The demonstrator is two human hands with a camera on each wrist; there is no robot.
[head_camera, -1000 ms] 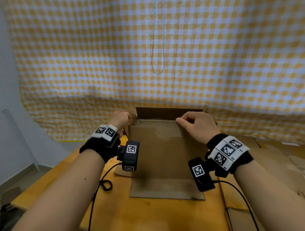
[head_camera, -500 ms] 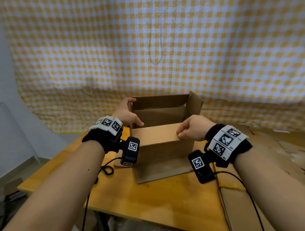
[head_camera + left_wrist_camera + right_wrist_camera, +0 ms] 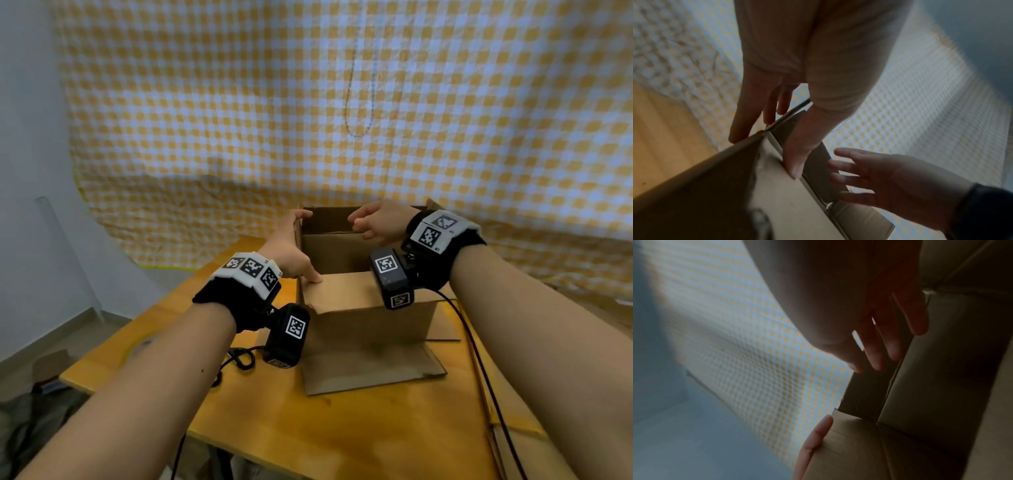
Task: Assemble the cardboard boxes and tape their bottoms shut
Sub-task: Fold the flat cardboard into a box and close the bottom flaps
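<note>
The cardboard box (image 3: 363, 308) is standing squared up on the wooden table (image 3: 308, 428), set toward the table's far edge and roughly midway between its left and right edges, with its opening facing up and its lower flaps splaying out flat on the wood toward the near edge. The left hand (image 3: 291, 253) is straddling the box's left wall: the thumb is lying along the inside, its tip pressing on the near flap (image 3: 342, 291) that is folding in over the opening, while the fingers (image 3: 748, 116) are running straight down the outside of that wall. This is a loose, fairly wide clasp that is steadying the wall, probably to keep the box square while the flaps are being worked. The right hand (image 3: 373, 219) is hovering over the far right part of the opening, fingers spread and relaxed, holding nothing; the right wrist view is showing its fingertips (image 3: 892, 350) close to the far flap (image 3: 329, 222), though whether they are touching it I cannot tell. It seems to be reaching to fold that flap in. No tape is appearing in any view, so taping looks some way off. A checked cloth (image 3: 342, 102) is hanging behind the table, and more flat cardboard (image 3: 513, 445) is lying along the table's right edge
</note>
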